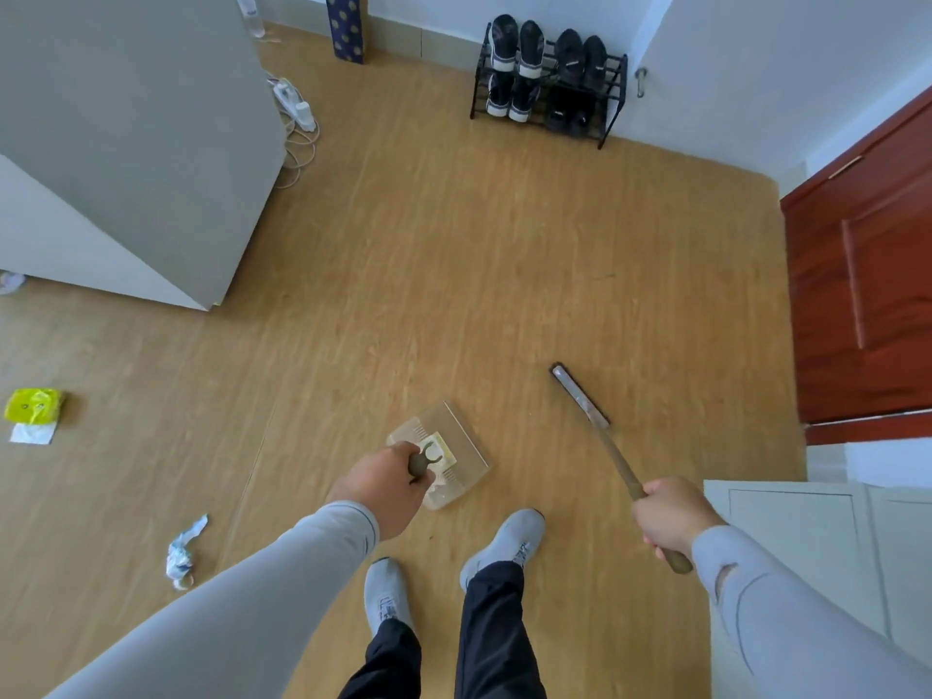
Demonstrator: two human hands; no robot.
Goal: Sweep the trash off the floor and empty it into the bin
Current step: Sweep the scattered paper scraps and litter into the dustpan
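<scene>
A: Nearest the lens are two grey sleeves, and below them dark trousers and a pair of grey shoes [504, 539] standing on the wooden floor [428, 274]. What lies furthest left?

B: A yellow wrapper [34, 406] with a white paper scrap [31, 434] touching its near edge, both on the floor by the left edge of the view. Nearer the feet lies a crumpled white-and-blue wrapper [180, 552], well apart from those two.

A: And the left hand?

B: The left hand [386, 489] has its grip curled round the dark handle of a clear dustpan [454, 459]. The pan sits just ahead of the shoes, and some yellowish and pale trash shows inside it. Whether it rests on the floor or hangs just above it, I cannot tell.

A: Further right?

B: The right hand [673, 517] has its grip closed round the brown handle of a broom [600, 431]. The shaft slants forward and leftward, and the narrow head is down at the floor, apart from the dustpan on its right.

A: The surroundings?

B: A big grey cabinet [131, 143] fills the upper left, with a white power strip [295, 103] and cords behind its corner. A black shoe rack [613, 100] with dark shoes stands by the far wall, and a red-brown door [867, 295] is on the right.
</scene>
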